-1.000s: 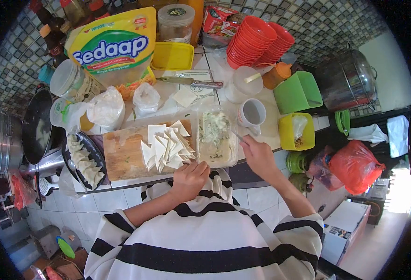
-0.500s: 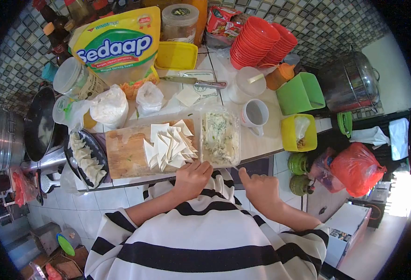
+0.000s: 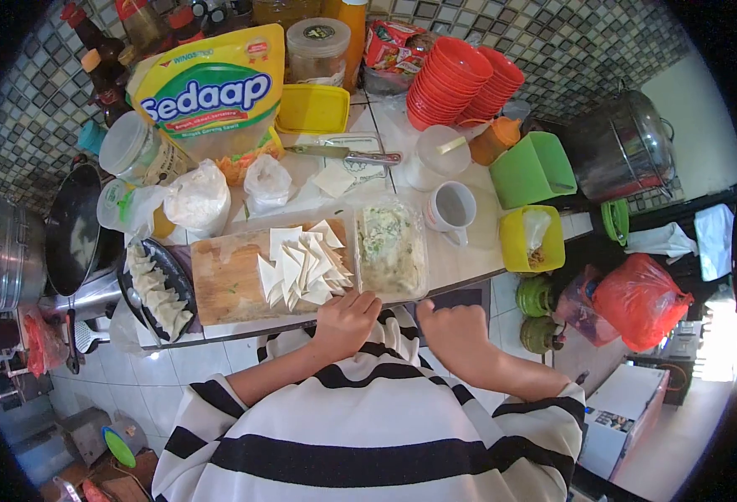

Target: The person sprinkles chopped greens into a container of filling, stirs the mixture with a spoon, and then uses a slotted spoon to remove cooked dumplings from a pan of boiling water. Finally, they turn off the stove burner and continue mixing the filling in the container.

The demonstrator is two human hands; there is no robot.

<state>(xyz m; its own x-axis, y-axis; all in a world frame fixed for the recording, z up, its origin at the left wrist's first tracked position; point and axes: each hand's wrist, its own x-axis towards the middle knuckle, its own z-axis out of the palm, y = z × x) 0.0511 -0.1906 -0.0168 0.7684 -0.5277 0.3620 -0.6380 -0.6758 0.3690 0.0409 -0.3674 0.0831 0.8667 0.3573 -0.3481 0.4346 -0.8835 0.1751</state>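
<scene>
Presently, left hand (image 3: 345,322) fingers curled at countertop's front edge, just below wrapper stack (image 3: 303,264) on cutting board (image 3: 228,284), right hand (image 3: 452,330) fisted beneath filling tub (image 3: 389,248), mug (image 3: 452,207) behind.

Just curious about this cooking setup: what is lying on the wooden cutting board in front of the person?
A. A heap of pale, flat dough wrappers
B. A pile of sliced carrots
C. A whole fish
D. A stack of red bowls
A: pale square and triangular wrappers lie heaped on the right part of the wooden cutting board; the red bowls stand stacked by the tiled wall.
</scene>
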